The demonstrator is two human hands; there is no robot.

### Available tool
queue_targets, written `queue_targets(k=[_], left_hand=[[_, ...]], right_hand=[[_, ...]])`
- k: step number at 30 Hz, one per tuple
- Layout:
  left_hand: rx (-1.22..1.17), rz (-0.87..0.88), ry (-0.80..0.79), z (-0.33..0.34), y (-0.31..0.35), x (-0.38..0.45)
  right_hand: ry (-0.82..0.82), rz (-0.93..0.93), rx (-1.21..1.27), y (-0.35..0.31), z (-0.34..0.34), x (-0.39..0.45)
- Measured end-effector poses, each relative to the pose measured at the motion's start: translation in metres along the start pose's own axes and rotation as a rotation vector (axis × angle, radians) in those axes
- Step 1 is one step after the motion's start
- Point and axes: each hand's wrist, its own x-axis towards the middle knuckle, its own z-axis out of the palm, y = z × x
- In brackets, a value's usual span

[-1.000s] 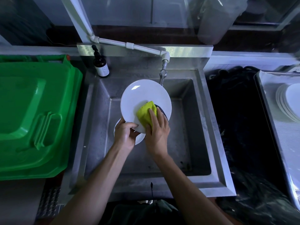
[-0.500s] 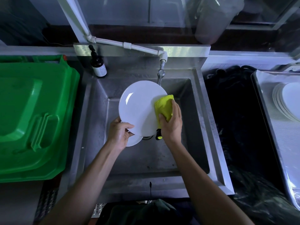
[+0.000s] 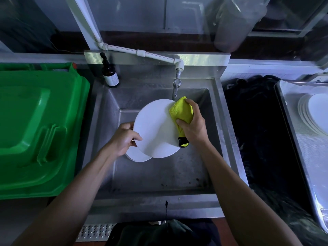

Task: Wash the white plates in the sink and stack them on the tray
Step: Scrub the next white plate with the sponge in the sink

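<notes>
Plate (image 3: 154,128) held tilted over the sink (image 3: 156,176), gripped at its left rim by the left hand (image 3: 124,137), thumb on the face and fingers curled behind. The right hand (image 3: 192,124) clutches a yellow cloth (image 3: 182,110) against the plate's upper right edge, just below the tap (image 3: 176,86). Another white plate (image 3: 137,155) lies in the basin underneath. Washed plates (image 3: 312,112) sit stacked on the metal tray (image 3: 301,157) at the right. A brown bottle (image 3: 110,73) stands at the sink's back left corner, beside a green bin lid (image 3: 35,130).
</notes>
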Motion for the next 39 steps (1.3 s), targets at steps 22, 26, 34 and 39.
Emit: queue_targets(k=[22,26,34,39], left_hand=[[0.580,0.240,0.031,0.005,0.034,0.029],[0.540,0.300,0.121,0.010,0.028,0.028],[0.526,0.352,0.220,0.010,0.000,0.023],[0.125,0.079,0.411,0.013,-0.015,0.003]], right_hand=[[-0.048,-0.363,-0.289,-0.015,0.002,0.000],[0.020,-0.451,-0.370,-0.011,0.008,-0.005],[0.142,-0.732,-0.475,-0.005,0.014,-0.013],[0.168,-0.757,-0.472,-0.002,0.010,-0.015]])
